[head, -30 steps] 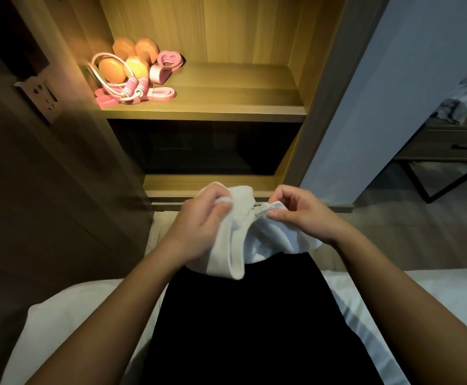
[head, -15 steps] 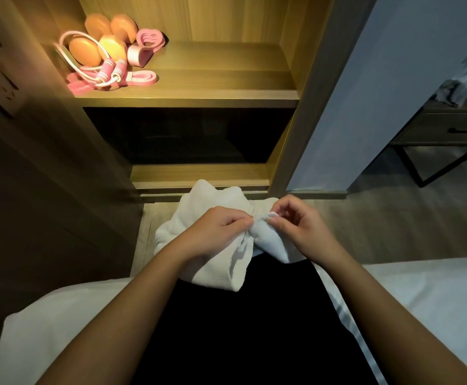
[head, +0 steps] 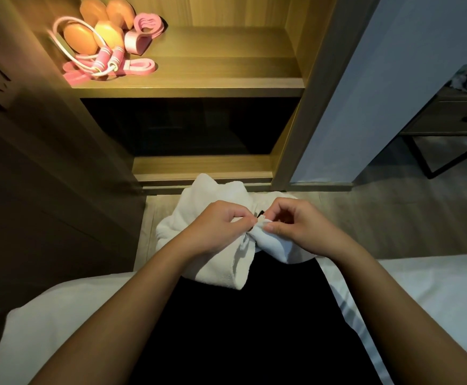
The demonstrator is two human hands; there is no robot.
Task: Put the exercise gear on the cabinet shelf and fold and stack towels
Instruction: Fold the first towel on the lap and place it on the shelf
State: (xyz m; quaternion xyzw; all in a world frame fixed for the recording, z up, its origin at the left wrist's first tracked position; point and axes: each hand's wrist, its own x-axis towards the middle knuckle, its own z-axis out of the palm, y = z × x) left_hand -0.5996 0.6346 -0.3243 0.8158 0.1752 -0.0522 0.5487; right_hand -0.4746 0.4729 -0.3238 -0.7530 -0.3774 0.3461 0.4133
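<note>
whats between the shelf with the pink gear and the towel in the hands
In the head view, a dark cabinet compartment and then a lower wooden ledge lie between the shelf and the towel.

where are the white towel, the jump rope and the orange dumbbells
white towel (head: pixel 221 270): head view, thick folded lower edge
jump rope (head: pixel 102 61): head view, left pink handle
orange dumbbells (head: pixel 81 38): head view, rounded end nearest the front left
</note>
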